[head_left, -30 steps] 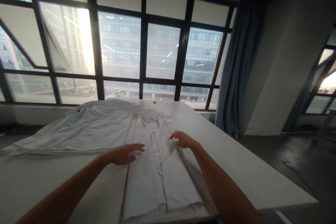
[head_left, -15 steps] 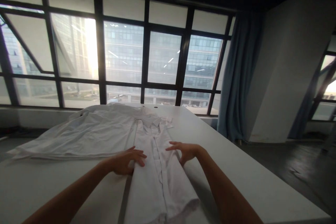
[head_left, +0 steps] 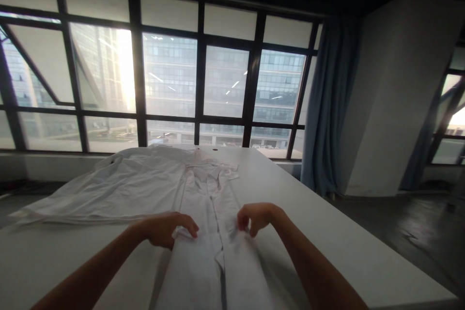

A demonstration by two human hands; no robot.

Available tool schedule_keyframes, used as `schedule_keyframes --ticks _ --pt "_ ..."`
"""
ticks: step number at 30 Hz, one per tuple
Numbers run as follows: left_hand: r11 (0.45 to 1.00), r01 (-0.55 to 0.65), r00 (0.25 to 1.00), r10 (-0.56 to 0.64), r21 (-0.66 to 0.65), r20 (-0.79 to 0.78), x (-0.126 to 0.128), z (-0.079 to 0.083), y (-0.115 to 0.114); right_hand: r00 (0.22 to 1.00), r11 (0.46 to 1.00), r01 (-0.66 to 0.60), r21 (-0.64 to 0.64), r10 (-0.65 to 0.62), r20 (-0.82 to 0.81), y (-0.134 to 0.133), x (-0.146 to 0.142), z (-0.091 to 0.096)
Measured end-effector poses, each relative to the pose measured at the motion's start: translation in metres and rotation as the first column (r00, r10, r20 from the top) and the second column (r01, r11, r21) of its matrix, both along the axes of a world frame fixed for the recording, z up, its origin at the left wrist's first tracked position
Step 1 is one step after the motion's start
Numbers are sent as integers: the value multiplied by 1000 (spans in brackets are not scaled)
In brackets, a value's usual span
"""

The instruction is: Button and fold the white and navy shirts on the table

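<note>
Shirt (head_left: pixel 207 256) seemingly pinched by left hand (head_left: pixel 165 229), right hand (head_left: pixel 257 217).

Two bare hands were in view, one left hand (head_left: pixel 167 228) and one right hand (head_left: pixel 258 217), and there was one white button-front cloth shirt (head_left: pixel 208 193) folded into a narrow strip. Beside it there was one spread heap of white cloth garments (head_left: pixel 123 186), its layers too flat to count. There were also one long white table (head_left: pixel 327 242) and one blue-grey fabric curtain (head_left: pixel 329 106) by the main window (head_left: pixel 225 82).

Left hand (head_left: pixel 165 229) and right hand (head_left: pixel 256 217) extended forward, curled, palms down.
</note>
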State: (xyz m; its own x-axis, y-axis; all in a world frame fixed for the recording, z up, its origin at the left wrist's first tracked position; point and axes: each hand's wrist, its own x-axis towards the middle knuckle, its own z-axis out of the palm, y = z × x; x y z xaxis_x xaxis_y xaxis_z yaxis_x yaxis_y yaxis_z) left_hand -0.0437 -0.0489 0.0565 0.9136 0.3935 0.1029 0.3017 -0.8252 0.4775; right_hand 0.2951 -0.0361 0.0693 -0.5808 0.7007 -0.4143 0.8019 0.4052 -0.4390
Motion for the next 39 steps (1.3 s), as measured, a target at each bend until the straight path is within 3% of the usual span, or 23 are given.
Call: schedule_keyframes --ticks 2,5,8,12,15,17,19,21,24,26,28,30,32,34,39 --pt "999 -5 999 7 52 -35 0 -9 -8 998 991 -25 134 18 54 -11 1 -6" --pt "986 -49 998 56 161 -42 -1 -20 -22 995 960 -53 277 73 -63 -37 13 -12" --pt "966 -73 997 78 248 -11 -1 -28 -33 978 956 -16 294 76 -193 -59 28 -17" --pt "970 -83 996 75 230 44 6 -30 -40 943 938 -25 346 137 -303 -70 32 -27" --pt "979 -114 990 98 169 99 7 -22 -44 882 905 -59 421 245 -404 -75 23 -30" --pt "994 -88 987 78 61 142 1 -13 -44 821 901 -61 429 290 -492 -78 17 -23" --pt "994 -60 974 77 -87 211 -8 -4 -37 755 928 -50 369 277 -594 -75 15 -10" --pt "966 -91 935 166 -242 312 -16 7 -21 687 966 -41 256 213 -695 -64 15 8" --pt "844 -194 764 450 -500 463 -15 25 14 584 990 88 110 38 -811 -29 12 30" --pt "685 -229 616 653 -692 442 -7 32 38 509 966 259 -15 -149 -848 1 6 33" --pt "483 -290 574 778 -826 254 -1 28 57 508 899 395 -190 -386 -770 28 -2 23" --pt "339 -435 617 787 -834 -2 -1 13 69 561 822 495 -280 -549 -619 49 -9 4" --pt "299 -595 601 781 -746 -166 -7 -6 79 593 781 556 -284 -612 -524 63 -12 -18" --pt "287 -711 524 825 -642 -211 -12 -21 90 591 751 604 -266 -647 -482 74 -14 -35" --pt "239 -842 382 897 -484 -222 -8 -25 127 517 663 720 -203 -709 -481 95 -24 -43"
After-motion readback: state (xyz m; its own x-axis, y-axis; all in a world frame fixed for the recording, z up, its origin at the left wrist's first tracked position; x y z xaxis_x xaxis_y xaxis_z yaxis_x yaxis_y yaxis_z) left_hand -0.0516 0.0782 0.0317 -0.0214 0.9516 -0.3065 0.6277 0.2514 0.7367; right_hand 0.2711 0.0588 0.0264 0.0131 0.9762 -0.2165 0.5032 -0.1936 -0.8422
